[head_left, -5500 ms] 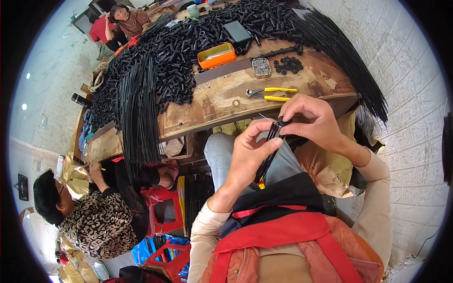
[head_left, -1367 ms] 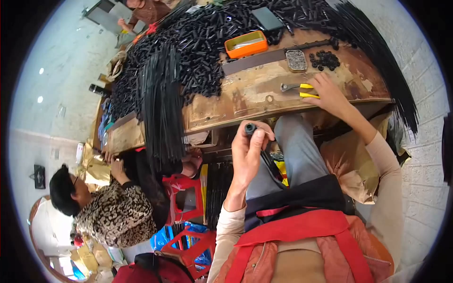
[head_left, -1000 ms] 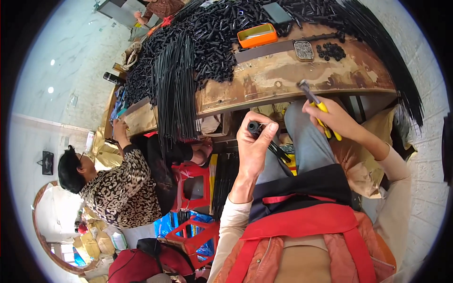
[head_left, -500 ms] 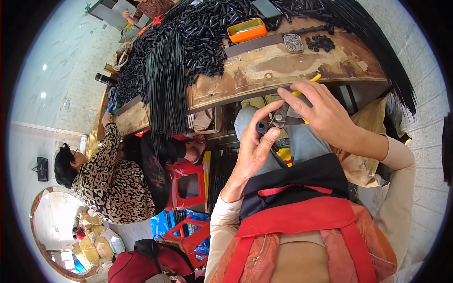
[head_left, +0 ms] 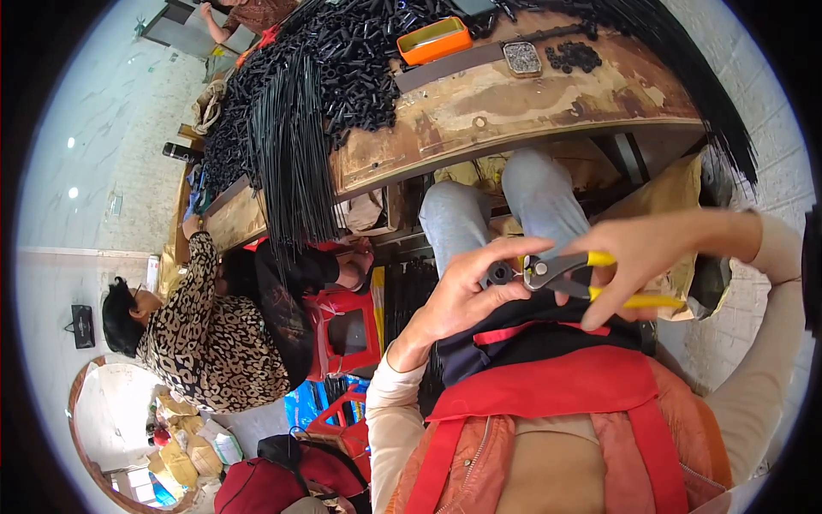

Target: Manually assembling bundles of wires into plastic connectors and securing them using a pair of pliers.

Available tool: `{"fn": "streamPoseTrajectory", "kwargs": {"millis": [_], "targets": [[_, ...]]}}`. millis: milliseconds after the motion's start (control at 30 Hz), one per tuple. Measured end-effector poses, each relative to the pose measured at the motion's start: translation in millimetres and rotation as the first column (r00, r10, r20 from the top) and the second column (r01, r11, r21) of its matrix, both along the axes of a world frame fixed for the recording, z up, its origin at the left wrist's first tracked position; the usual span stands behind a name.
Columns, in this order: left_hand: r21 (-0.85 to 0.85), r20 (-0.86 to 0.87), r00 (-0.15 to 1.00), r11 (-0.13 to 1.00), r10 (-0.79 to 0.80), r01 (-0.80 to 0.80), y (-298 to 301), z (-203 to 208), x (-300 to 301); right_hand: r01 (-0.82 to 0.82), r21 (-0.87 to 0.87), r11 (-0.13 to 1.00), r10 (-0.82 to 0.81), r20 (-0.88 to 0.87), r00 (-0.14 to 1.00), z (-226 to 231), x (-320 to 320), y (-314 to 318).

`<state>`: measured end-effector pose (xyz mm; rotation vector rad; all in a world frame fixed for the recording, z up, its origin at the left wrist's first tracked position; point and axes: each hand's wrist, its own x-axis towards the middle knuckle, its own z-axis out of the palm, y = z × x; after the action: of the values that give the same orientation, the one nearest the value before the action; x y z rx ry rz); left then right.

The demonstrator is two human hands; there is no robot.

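Above my lap, my left hand (head_left: 458, 300) is closed around a short black tubular piece (head_left: 498, 273) whose round hollow end shows. The grey jaws of a pair of pliers (head_left: 561, 277) with yellow handles reach to the thumb and forefinger of that hand, beside the tube. My right hand (head_left: 640, 257), slightly blurred, is wrapped round the yellow handles, which stand apart and point to the right. Whether the jaws grip anything is too small to make out.
A wooden workbench (head_left: 479, 146) spans the far side, bearing a heap of black tubular parts (head_left: 360, 94), bundled black rods (head_left: 291, 154), an orange box (head_left: 435, 41), a tin of small metal bits (head_left: 522, 58) and black rings (head_left: 575, 57). A co-worker (head_left: 214, 330) sits at left.
Both hands have come down from the bench edge toward my lap. The pliers have swung round so their handles point right, and my right hand has closed round them. My view has shifted slightly.
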<state>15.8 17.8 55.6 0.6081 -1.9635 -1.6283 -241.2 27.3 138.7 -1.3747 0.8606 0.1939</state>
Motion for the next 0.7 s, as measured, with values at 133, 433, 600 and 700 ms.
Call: {"fn": "streamPoseTrajectory", "kwargs": {"millis": [133,433,600,700], "targets": [[-0.07,-0.15,0.978,0.985,0.144,-0.156,-8,-10,-7,0.105,-0.593,0.798,-0.16,-0.042,0.986,-16,0,16],[0.042,-0.053,0.997,0.998,0.054,-0.052,-15,4,-5,0.092,0.078,0.993,-0.102,0.137,0.985,-18,-20,-4],[-0.066,-0.096,0.988,0.99,0.121,-0.127,-24,-6,-16,0.087,-0.776,0.625,-0.115,0.019,0.993,-26,-15,8],[0.061,-0.117,0.968,0.974,0.224,-0.218,-28,-7,-16,0.052,-0.97,-0.236,-0.019,0.058,0.998,-41,-18,-11]]}}
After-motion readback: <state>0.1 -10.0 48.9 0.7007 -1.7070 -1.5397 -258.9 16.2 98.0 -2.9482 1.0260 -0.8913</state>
